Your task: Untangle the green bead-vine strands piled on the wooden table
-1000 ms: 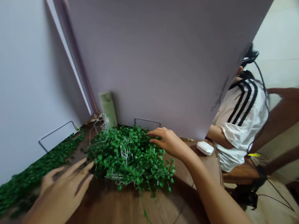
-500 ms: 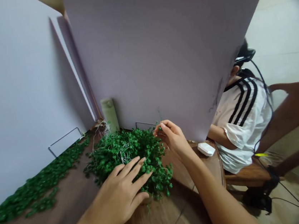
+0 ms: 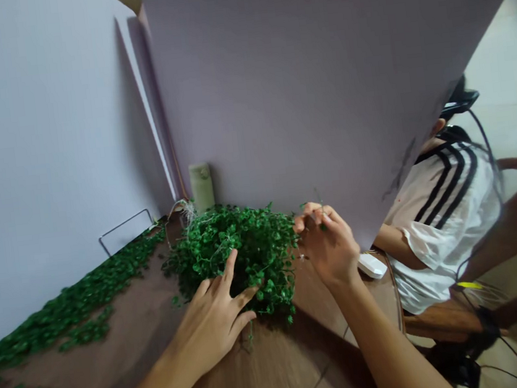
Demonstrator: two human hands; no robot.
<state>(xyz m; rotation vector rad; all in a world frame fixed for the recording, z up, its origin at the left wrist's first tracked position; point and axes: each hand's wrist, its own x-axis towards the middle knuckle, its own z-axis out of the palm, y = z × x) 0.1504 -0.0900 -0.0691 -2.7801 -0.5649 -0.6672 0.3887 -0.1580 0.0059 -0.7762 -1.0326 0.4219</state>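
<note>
A bushy heap of small-leaved green sprigs point(image 3: 263, 237) sits on the brown tabletop, with pale tangled strands point(image 3: 189, 213) at its far left side. My left hand point(image 3: 220, 313) lies over the near side of the heap, fingers spread and the index finger stretched into the leaves. Just right of the heap, my right hand point(image 3: 332, 241) is raised with its fingers curled in. A thin green sprig point(image 3: 319, 199) sticks up from its fingertips. Its lower end is partly hidden by the fingers.
A long pile of green sprigs point(image 3: 97, 293) runs along the left panel by a wire stand point(image 3: 124, 223). Behind the heap stands a pale green bottle point(image 3: 202, 187). A white box point(image 3: 372, 266) lies near the table's right edge, beside a seated person point(image 3: 447, 210).
My right hand has moved right, away from the heap, with the sprig. My left hand's index finger has lifted apart from the others. The whole view has shifted slightly.
</note>
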